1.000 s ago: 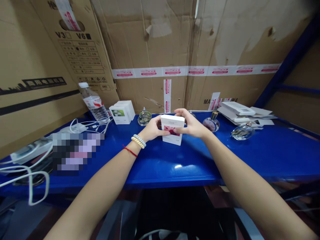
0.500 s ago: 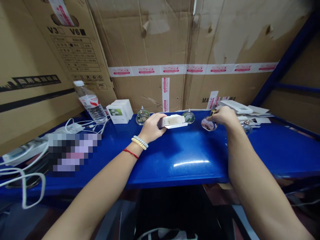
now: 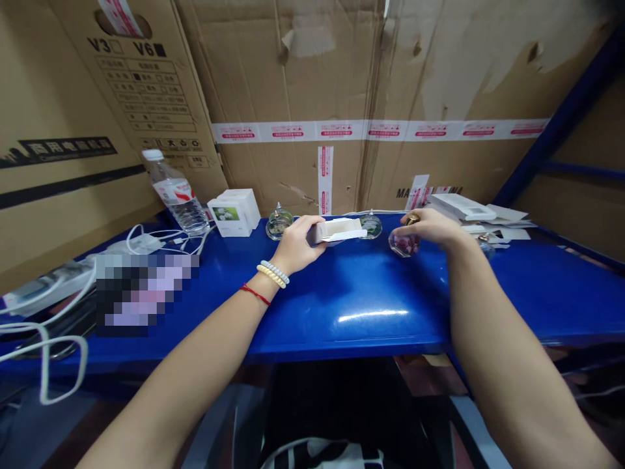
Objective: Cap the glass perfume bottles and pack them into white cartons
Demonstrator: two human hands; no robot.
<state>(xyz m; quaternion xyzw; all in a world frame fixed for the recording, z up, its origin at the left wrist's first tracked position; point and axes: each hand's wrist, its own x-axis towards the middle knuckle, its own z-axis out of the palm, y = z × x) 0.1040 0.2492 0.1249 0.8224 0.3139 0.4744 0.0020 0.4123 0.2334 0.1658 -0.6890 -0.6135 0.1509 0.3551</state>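
My left hand (image 3: 299, 244) is closed around a small white carton (image 3: 339, 229), tipped on its side with its open end toward the right. In my right hand (image 3: 432, 228) is a round glass bottle (image 3: 404, 243) with a gold top, pinched near that top; pink-purple shows through the glass. Behind the carton, partly hidden by it, stands a clear round bottle with green inside (image 3: 372, 226). A similar glass bottle (image 3: 280, 223) with a pointed top stands just left of my left hand. Another small bottle (image 3: 485, 242) is partly visible right of my right wrist.
White boxes (image 3: 234, 213) stand together at the back left, beside a water bottle (image 3: 178, 195). White cables (image 3: 46, 345) and a power strip (image 3: 39, 286) lie at the left. Flattened white cartons (image 3: 463, 207) pile up at the back right. Cardboard (image 3: 293, 78) walls the blue shelf (image 3: 303, 326).
My right hand has turned the bottle slightly and shifted it a little to the left. The carton in my left hand has tilted, showing more of its inside.
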